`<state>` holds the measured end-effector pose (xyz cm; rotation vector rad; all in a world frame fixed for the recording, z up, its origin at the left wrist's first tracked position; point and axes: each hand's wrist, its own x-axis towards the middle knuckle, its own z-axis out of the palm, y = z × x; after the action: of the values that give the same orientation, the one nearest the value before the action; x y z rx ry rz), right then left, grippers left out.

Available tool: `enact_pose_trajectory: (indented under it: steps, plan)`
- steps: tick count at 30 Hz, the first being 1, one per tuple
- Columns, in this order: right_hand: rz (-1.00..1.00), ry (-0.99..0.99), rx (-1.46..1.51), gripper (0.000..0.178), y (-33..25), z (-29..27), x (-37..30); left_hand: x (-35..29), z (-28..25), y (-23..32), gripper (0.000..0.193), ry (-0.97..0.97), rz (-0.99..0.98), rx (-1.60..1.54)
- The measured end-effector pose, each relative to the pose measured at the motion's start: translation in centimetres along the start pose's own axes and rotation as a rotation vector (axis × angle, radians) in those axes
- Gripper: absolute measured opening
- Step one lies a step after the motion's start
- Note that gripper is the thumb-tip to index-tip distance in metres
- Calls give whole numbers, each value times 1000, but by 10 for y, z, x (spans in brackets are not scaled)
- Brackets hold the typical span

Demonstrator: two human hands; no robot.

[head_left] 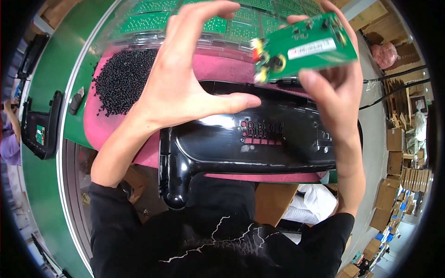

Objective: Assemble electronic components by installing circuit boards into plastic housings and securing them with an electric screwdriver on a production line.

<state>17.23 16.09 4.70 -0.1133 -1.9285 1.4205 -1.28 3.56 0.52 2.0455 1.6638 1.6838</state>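
Observation:
A green circuit board (310, 62) with a white label and yellow and red parts at its left end is held up by my right hand (336, 88). The board is slightly tilted and hangs above a black plastic housing (213, 141). My left hand (181, 81) is empty, its thumb and fingers spread apart, over the housing's upper left part. The housing lies across a pink mat (218, 65) and shows several slots and small openings in its middle. Its rounded lower left end sticks out past the mat.
A heap of small black screws (123, 81) lies on the mat at left. Behind it, clear trays hold several green boards (143, 23). Another black housing (53, 123) with a board rests on the green bench at far left, near a co-worker's arm (14, 120). Cardboard boxes (387, 199) stand at right.

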Motion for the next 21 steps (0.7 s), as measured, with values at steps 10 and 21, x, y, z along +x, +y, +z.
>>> enact_pose_trajectory:
  steps: [10,21]
  plan:
    - [425,174,-127,61,-29,-18,-71,-6,2,10,70,-342,-14,-130]
    - [588,-50,-148,39,-29,-38,-134,-19,11,20,63,-723,1,-153]
